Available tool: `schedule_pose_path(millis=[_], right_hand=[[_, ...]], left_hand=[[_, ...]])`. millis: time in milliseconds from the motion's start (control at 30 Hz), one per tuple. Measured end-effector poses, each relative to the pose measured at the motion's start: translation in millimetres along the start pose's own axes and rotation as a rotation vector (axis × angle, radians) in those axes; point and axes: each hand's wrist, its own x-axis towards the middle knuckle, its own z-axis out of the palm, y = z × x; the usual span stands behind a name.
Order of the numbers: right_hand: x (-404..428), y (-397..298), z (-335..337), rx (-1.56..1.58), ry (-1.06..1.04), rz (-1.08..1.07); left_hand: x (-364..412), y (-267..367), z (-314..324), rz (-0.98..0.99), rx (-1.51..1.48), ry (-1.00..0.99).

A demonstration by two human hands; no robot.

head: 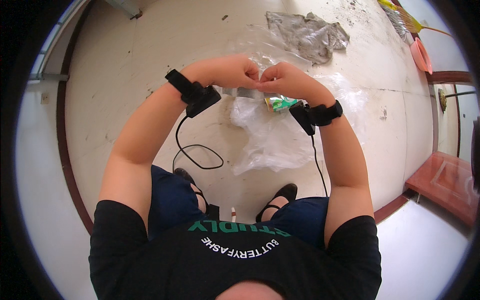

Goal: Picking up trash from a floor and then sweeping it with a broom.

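Note:
My left hand [236,72] and my right hand [287,80] meet above the floor, thumbs and forefingers pinched and the fingertips nearly touching. They appear to grip thin clear plastic film [265,59], though the piece right at the fingertips is hard to make out. Just below the fingers shows a greyish, shiny strip [245,92], partly covered by the hands. A green and white can [279,104] lies on its side under my right hand, partly hidden by it. Crumpled clear plastic sheeting [270,146] spreads on the floor between the hands and my feet.
Beyond the hands a dirty grey cloth [309,35] lies on the pale floor. At the far right are a yellow broom [408,18], a pink basin [420,56] and a reddish wooden piece of furniture [446,183]. Black cables [200,168] hang from both wrist devices.

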Motion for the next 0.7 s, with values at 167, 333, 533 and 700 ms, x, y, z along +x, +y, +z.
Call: schedule_pose_path(millis=[167,333,533,700], right_hand=[[-4.8,-0.9,-4.3,-0.105,0.083,-0.075],[0.6,7.0,-6.8,-0.132,0.216,-0.146],[4.4,6.3,-9.3,-0.155,0.581,-0.490],[11.3,9.2,-15.6,-0.223,0.777,-0.667]], left_hand=[[9.1,-10.5,6.2,0.015,-0.144,0.025],[9.7,-14.3,0.4,0.040,-0.342,0.061],[8.4,-4.4,-7.0,0.054,-0.655,0.146],[14.7,-2.2,-4.9,0.163,-0.922,0.190]])
